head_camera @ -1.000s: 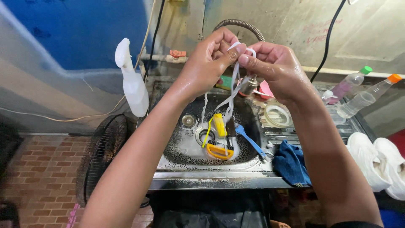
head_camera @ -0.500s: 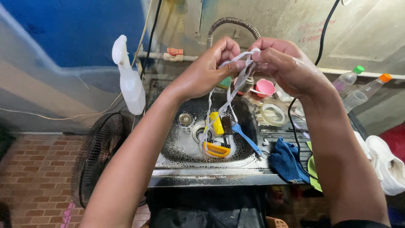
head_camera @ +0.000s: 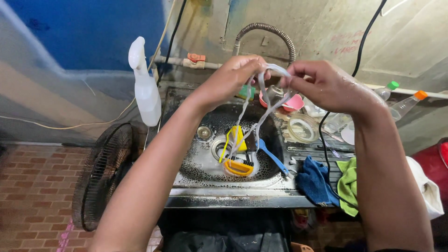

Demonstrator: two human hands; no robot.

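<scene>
While both hands meet in the upper middle of the frame, above the sink (head_camera: pixel 186 184), they hold a white lace (head_camera: pixel 261 116) between them. The left hand (head_camera: pixel 231 77), coming in from the lower left, pinches one end of the lace with its fingertips closed tight; the right hand (head_camera: pixel 326 84), reaching in from the lower right and wet on its back, pinches the other end just beside it, so the lace arches between the two hands and its loose strands hang down towards the basin. Below the strands, near the drain (head_camera: pixel 219 148), lie a yellow brush (head_camera: pixel 238 165) and, touching it to the right, a blue brush (head_camera: pixel 273 156). Behind the hands a ribbed hose (head_camera: pixel 275 32) curves over from the wall. At upper left a white spray bottle (head_camera: pixel 144 88) hangs beside the sink's edge, and under it, at lower left, stands a black fan (head_camera: pixel 105 172) on the brick floor. Right of the basin sit a pink cup (head_camera: pixel 295 103), a clear lid (head_camera: pixel 303 128), a blue cloth (head_camera: pixel 315 182) and a green cloth (head_camera: pixel 347 184) just beside each other, with two clear bottles (head_camera: pixel 401 105) at the far right against the wall.
</scene>
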